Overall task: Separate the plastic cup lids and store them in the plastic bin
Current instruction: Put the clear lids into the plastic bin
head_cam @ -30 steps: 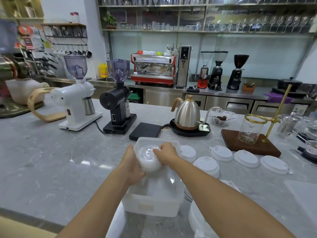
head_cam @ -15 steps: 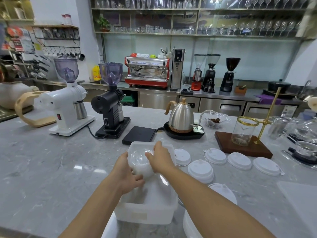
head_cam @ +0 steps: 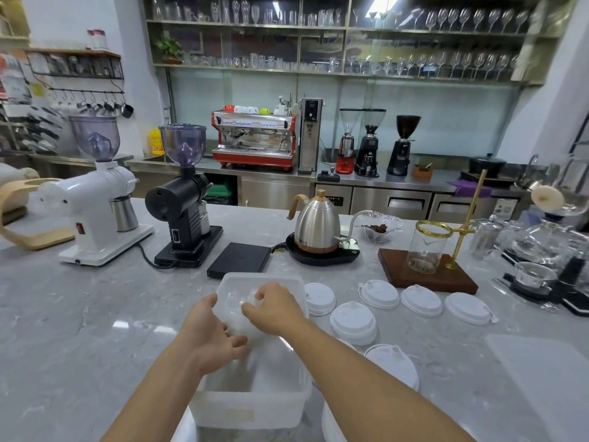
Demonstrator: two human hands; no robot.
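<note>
A translucent white plastic bin (head_cam: 251, 406) stands on the marble counter right in front of me. Both hands are over its far half. My right hand (head_cam: 274, 309) pinches a clear domed cup lid (head_cam: 237, 303) from above. My left hand (head_cam: 212, 333) cups the same lid from the near left side, fingers curled under it. To the right of the bin lie several white cup lids (head_cam: 352, 320), singly and in low stacks, one stack (head_cam: 393, 365) close to my right forearm.
Behind the bin sit a black scale (head_cam: 239, 260), a steel kettle (head_cam: 315, 228) on its base, a black grinder (head_cam: 183, 199) and a white grinder (head_cam: 95, 199). A wooden dripper stand with a glass beaker (head_cam: 425, 255) is at right. White board (head_cam: 541, 371) at near right.
The view has shifted, so the bin and hands sit lower and nearer. Both hands stay on the clear lid over the bin, the left hand sliding a little lower under it.
</note>
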